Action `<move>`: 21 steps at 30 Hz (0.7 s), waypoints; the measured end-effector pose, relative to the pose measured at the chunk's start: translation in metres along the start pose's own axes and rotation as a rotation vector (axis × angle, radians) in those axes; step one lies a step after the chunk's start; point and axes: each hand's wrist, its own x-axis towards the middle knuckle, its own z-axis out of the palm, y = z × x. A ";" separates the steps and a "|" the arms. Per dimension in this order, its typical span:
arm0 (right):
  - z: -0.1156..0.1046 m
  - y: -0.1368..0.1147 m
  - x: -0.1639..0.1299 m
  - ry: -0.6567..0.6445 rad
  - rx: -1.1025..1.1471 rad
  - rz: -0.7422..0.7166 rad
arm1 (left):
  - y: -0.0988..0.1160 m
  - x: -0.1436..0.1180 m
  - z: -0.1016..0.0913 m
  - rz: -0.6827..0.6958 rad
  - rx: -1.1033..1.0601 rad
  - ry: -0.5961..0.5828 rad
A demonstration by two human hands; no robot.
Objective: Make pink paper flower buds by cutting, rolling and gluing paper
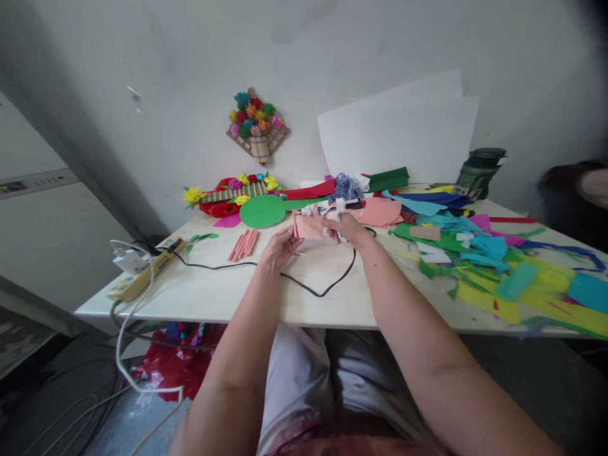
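Note:
My left hand (279,248) grips the left edge of a small pink paper piece (308,227) just above the white table (199,291). My right hand (349,229) is closed on a white glue gun (336,209), with its tip at the paper's right side. The gun's black cord (327,288) loops over the table in front of my hands. Several rolled pink paper sticks (243,244) lie just left of my left hand.
A power strip (142,273) with plugs sits at the table's left edge. A green paper disc (262,211) and paper flowers (232,193) lie behind. Coloured paper scraps (503,266) cover the right side. A dark jar (479,171) and white sheets (403,136) stand at the wall.

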 end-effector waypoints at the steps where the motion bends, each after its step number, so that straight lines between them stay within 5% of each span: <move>1: 0.000 -0.001 0.000 -0.003 -0.002 0.002 | 0.000 0.000 0.000 0.002 0.000 0.006; 21: 0.003 -0.006 -0.005 -0.035 -0.052 0.048 | 0.000 0.003 -0.003 0.037 -0.008 0.059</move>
